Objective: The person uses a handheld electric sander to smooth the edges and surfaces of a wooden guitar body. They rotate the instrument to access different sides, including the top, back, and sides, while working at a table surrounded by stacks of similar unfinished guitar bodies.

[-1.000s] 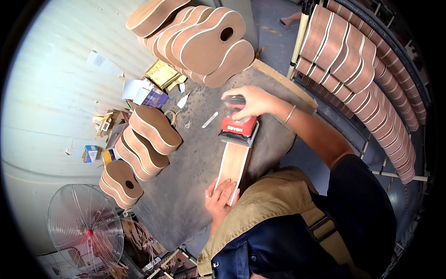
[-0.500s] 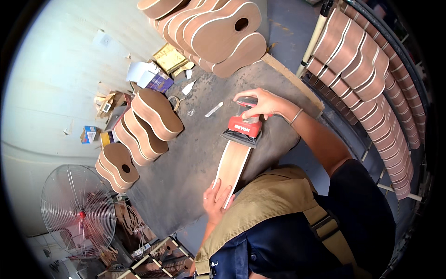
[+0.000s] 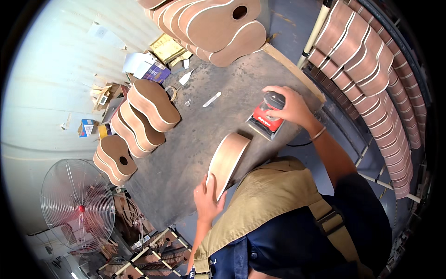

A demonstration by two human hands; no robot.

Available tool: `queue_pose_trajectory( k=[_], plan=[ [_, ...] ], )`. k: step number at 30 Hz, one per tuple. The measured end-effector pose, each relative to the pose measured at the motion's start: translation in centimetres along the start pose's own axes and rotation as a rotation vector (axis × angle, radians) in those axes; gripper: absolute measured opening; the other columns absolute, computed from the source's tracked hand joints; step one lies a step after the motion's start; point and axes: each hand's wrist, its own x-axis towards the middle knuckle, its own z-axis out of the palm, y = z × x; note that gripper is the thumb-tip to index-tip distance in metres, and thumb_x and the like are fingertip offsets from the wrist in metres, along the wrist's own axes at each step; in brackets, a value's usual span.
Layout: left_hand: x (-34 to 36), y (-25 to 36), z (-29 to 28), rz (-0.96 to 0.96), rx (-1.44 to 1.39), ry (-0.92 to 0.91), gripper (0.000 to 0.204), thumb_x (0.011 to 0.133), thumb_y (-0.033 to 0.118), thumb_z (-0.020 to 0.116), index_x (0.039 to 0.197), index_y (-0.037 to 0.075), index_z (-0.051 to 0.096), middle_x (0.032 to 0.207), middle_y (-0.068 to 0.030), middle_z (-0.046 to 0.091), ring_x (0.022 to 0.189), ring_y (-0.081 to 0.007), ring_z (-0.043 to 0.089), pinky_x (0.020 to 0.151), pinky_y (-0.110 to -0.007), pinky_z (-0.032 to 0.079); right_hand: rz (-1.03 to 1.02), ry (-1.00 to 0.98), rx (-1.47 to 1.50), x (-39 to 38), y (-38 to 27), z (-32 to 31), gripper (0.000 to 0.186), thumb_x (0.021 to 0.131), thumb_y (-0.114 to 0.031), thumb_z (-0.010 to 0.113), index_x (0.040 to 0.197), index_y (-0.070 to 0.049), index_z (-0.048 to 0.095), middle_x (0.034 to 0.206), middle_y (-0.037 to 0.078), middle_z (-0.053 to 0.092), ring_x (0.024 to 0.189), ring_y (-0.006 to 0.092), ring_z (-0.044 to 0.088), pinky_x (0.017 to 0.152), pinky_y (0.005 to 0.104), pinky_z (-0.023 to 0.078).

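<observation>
A small wooden guitar body (image 3: 227,158) stands on its edge on the dark worktable (image 3: 186,135), its pale curved side and white binding turned up. My left hand (image 3: 208,197) grips its near end, thumb on one side and fingers on the other. To the right of the body, apart from it, my right hand (image 3: 293,108) is wrapped round the top of a red and black power sander (image 3: 266,118). The sander is at the table's right part; whether its pad touches the surface I cannot tell.
Small guitar bodies (image 3: 153,104) stand at the left, and larger ones (image 3: 209,25) are stacked at the far edge. A wire-cage fan (image 3: 79,204) is at lower left. Racked bodies (image 3: 357,60) line the right. A white strip (image 3: 212,99) and a purple box (image 3: 156,73) lie on the table.
My right hand has lifted the sander off the guitar body and carried it to the right. The body has tilted and shifted slightly, and my left hand has changed its grip on the near end.
</observation>
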Motion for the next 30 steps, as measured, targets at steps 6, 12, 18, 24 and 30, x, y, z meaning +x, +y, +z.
queue_pose_trajectory(
  k=[6,12,18,24,30],
  plan=[
    [11.3,5.5,-1.4,-0.107,-0.213,0.054,0.112,0.088,0.037,0.089,0.178,0.009,0.029,0.142,-0.0261,0.062,0.116,-0.0504,0.069,0.096,-0.054,0.059,0.038,0.125,-0.038,-4.0,-0.7,-2.6,0.068,0.076,-0.018,0.095,0.140,-0.019,0.073,0.119,0.013,0.073,0.111,0.0335,0.072,0.101,0.0432,0.057],
    [21.6,1.6,-2.1,-0.301,0.090,0.048,0.102,0.099,0.056,0.078,0.178,0.011,0.030,0.167,-0.0323,0.039,0.151,-0.0548,0.045,0.119,-0.062,0.045,0.069,0.282,-0.068,-7.7,-0.7,-3.9,0.068,0.075,-0.014,0.094,0.139,-0.017,0.074,0.120,0.011,0.073,0.110,0.0322,0.074,0.100,0.0426,0.059],
    [25.8,0.6,-3.2,0.404,0.018,-0.234,0.109,0.073,0.046,0.102,0.159,0.005,0.050,0.155,-0.0266,0.051,0.154,-0.0510,0.039,0.127,-0.063,0.033,0.127,0.396,-0.136,-10.7,0.7,-5.6,0.067,0.074,-0.013,0.094,0.139,-0.017,0.074,0.120,0.010,0.073,0.110,0.0310,0.074,0.099,0.0428,0.060],
    [22.3,1.1,-1.8,0.380,0.015,-0.027,0.091,0.070,0.037,0.103,0.139,-0.001,0.058,0.117,-0.0196,0.056,0.107,-0.0426,0.055,0.093,-0.052,0.048,0.131,0.427,-0.172,-10.9,0.5,-6.0,0.068,0.074,-0.013,0.094,0.139,-0.017,0.073,0.119,0.010,0.072,0.111,0.0319,0.074,0.099,0.0439,0.060],
    [14.0,8.3,-1.5,-0.044,-0.035,-0.012,0.072,0.085,0.041,0.090,0.147,0.011,0.066,0.118,-0.0222,0.061,0.103,-0.0418,0.065,0.089,-0.051,0.056,0.010,0.362,-0.140,-6.7,-2.9,-4.9,0.066,0.077,-0.014,0.093,0.139,-0.018,0.073,0.119,0.011,0.072,0.110,0.0326,0.073,0.098,0.0440,0.059]
  ],
)
